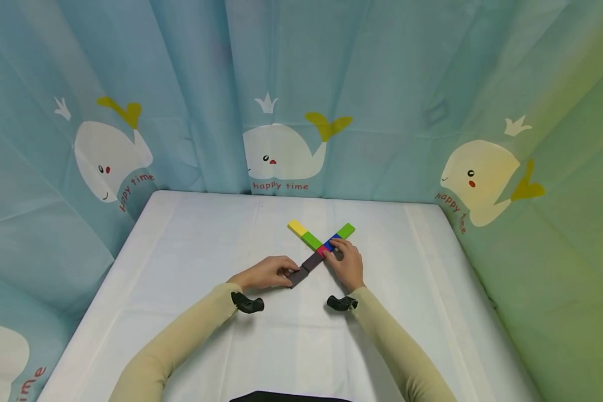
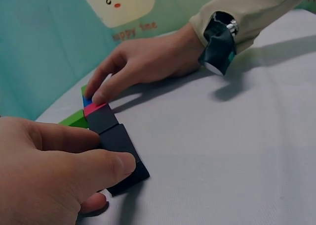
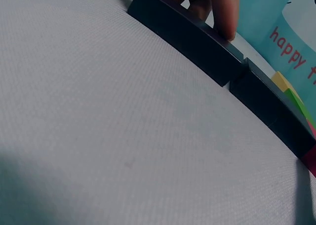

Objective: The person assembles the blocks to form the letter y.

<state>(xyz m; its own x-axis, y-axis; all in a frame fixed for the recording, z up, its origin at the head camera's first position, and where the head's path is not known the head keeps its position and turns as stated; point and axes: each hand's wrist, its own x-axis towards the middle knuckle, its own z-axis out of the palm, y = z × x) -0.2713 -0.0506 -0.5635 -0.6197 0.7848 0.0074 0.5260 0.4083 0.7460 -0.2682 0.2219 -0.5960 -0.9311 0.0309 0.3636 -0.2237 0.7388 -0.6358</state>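
Colored blocks form an X-like pattern on the white table. My left hand (image 1: pixel 270 272) pinches the nearest black block (image 1: pixel 298 277), its thumb and fingers on opposite sides in the left wrist view. That block meets a second black block (image 3: pixel 271 104) with a slight sideways offset. My right hand (image 1: pixel 349 264) holds the row farther up, with fingers at the blue block (image 1: pixel 330 244) and thumb by the red block (image 2: pixel 94 108). Beyond the blue block lies a green block (image 1: pixel 346 230). Another green block (image 1: pixel 311 240) and a yellow block (image 1: pixel 297 227) branch to the far left.
A white cloth covers the table (image 1: pixel 206 234). Blue-green curtains (image 1: pixel 382 84) with whale prints hang behind it and along both sides. Black straps (image 1: pixel 247 303) are worn on both sleeved wrists. A dark object (image 1: pixel 288 397) shows at the near edge.
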